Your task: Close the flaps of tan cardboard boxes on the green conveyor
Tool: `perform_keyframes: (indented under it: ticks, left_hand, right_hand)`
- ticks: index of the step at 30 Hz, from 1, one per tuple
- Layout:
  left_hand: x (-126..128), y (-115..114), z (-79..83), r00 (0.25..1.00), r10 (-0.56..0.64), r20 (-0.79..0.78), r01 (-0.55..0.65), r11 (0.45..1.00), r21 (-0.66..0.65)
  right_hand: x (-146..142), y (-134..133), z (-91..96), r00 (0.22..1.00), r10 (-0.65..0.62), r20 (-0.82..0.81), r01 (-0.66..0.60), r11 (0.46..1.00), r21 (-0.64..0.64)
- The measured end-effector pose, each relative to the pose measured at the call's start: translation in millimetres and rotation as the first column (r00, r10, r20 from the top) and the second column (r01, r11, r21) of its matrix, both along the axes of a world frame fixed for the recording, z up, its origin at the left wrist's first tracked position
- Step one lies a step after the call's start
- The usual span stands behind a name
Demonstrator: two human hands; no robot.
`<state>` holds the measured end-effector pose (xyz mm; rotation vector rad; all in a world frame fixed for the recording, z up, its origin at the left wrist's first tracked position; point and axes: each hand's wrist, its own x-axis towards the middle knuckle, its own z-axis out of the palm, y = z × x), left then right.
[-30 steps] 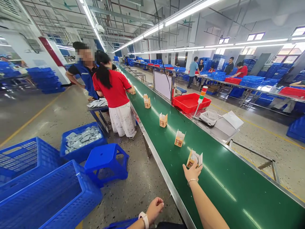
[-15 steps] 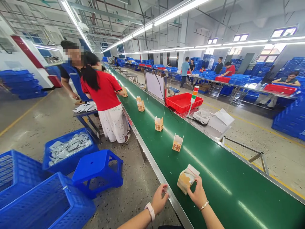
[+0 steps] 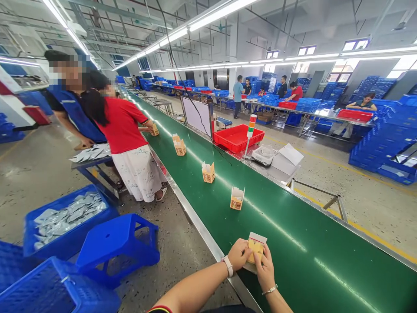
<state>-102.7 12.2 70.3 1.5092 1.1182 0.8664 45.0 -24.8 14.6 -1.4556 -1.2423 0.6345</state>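
Head view: a small yellow-printed carton [image 3: 256, 248] is pinched between the left hand [image 3: 239, 255] and the right hand [image 3: 265, 273], its sides pressed by the fingers of both, above the near edge of a green conveyor belt [image 3: 293, 226]. A white top edge of the carton is seen above the fingertips; whether its base touches the belt cannot be told. A white watch [image 3: 228, 266] is worn on the left wrist and a thin bracelet [image 3: 269, 289] on the right. Four open cartons [image 3: 237, 201] are lined up along the belt, well apart from the hands. Beyond the belt's steel rail [image 3: 208, 248], a person in a red shirt [image 3: 122, 126] and a person in a blue vest [image 3: 76, 113] are stationed by a small table [image 3: 94, 163] holding silver sachets [image 3: 91, 153]. A blue crate [image 3: 73, 232] of sachets and a blue stool [image 3: 117, 248] are placed on the floor. A red tray [image 3: 239, 137] and a scale [image 3: 262, 154] are set on a steel counter [image 3: 257, 167] along the far side.
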Motion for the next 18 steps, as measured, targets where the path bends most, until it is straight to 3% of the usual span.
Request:
perform_keyframes:
  ticks: [2,5,8,12,15,18]
  left_hand:
    - [7,1,-5.0,0.995,0.097,0.004,-0.096,0.992,-0.084]
    - [15,3,-11.7,0.99,0.14,0.027,-0.129,0.96,-0.247]
    - [23,0,-14.6,0.992,0.092,0.085,-0.053,0.923,-0.382]
    - [35,-10,-13.6,0.983,0.08,0.164,0.004,0.887,-0.461]
    - [33,-15,-11.8,0.972,0.129,0.195,-0.026,0.888,-0.46]
    - [19,-7,-10.7,0.96,0.219,0.174,-0.129,0.899,-0.418]
  right_hand:
    - [-9,0,0.1,0.982,-0.137,-0.127,0.129,0.989,-0.069]
    - [-12,-6,-4.9,0.946,-0.213,-0.246,0.168,0.967,-0.19]
    - [-6,-18,-9.3,0.948,-0.186,-0.259,0.124,0.964,-0.237]
    - [4,-37,-4.9,0.957,-0.155,-0.244,0.086,0.959,-0.271]
    - [9,-51,4.9,0.982,-0.047,-0.183,0.008,0.978,-0.208]
    - [19,-61,15.5,0.996,0.064,-0.058,-0.074,0.978,-0.195]
